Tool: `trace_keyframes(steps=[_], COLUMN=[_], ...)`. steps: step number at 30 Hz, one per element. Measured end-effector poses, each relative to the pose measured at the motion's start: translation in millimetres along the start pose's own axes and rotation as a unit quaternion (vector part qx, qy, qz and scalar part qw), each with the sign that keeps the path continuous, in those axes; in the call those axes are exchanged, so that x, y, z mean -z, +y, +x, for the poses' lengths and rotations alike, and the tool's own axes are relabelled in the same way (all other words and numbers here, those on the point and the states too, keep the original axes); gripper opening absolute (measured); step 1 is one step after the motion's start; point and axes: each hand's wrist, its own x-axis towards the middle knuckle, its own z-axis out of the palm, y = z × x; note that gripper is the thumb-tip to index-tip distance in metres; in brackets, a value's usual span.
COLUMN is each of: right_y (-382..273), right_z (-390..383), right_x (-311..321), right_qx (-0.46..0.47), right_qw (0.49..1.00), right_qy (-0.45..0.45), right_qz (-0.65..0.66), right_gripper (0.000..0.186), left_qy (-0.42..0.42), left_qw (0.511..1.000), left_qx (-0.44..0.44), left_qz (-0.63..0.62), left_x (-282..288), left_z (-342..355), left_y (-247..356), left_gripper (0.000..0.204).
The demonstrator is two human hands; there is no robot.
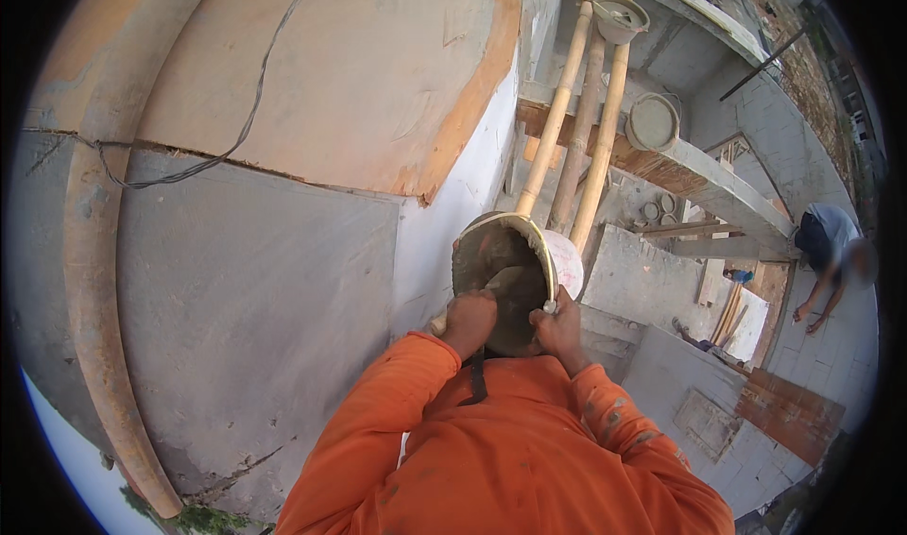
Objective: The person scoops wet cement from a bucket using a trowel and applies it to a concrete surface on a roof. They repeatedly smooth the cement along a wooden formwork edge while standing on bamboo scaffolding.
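Note:
A pale bucket (567, 263) with a dark inside is tipped in front of my chest, its mouth toward me. My right hand (559, 330) is closed on the bucket's near right rim, beside the end of its handle. Closed round the handle of a trowel, my left hand (470, 320) is at the bucket's mouth. The trowel blade (511, 278) reaches into the bucket, against its dark, wet-looking contents. A dark strap hangs below my left hand. Both of my sleeves are orange, and the right one has grey smears.
Bamboo poles (563, 101) run away beyond the bucket. Farther off, one bucket (621, 20) rests on them and another bucket (653, 122) stands on a concrete beam. A partly plastered wall (274, 252) and a rusty pipe (94, 233) rise at left. Lower right, a person (831, 237) bends over.

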Motion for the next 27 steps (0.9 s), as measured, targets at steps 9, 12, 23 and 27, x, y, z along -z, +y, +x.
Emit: trace_keyframes(steps=[9, 12, 23, 27], right_y=[2, 1, 17, 1], right_z=[-12, -20, -25, -27], right_x=[0, 0, 8, 12], right_qx=[-0.059, -0.053, 0.004, -0.041], right_qw=[0.994, 0.996, 0.998, 0.983], right_qy=[0.017, 0.013, -0.015, 0.0], right_qz=[0.092, 0.069, 0.063, 0.177], right_gripper=[0.027, 0.026, 0.022, 0.026], left_qy=[-0.12, -0.252, -0.227, -0.216], left_qw=[0.977, 0.955, 0.952, 0.937], left_qx=[0.139, 0.105, -0.034, -0.034], left_qz=[0.109, 0.119, -0.201, -0.274], left_x=[46, 52, -34, -22], left_z=[38, 60, 10, -3], left_y=[-31, -25, -16, 3], left_gripper=[0.013, 0.013, 0.028, 0.026])
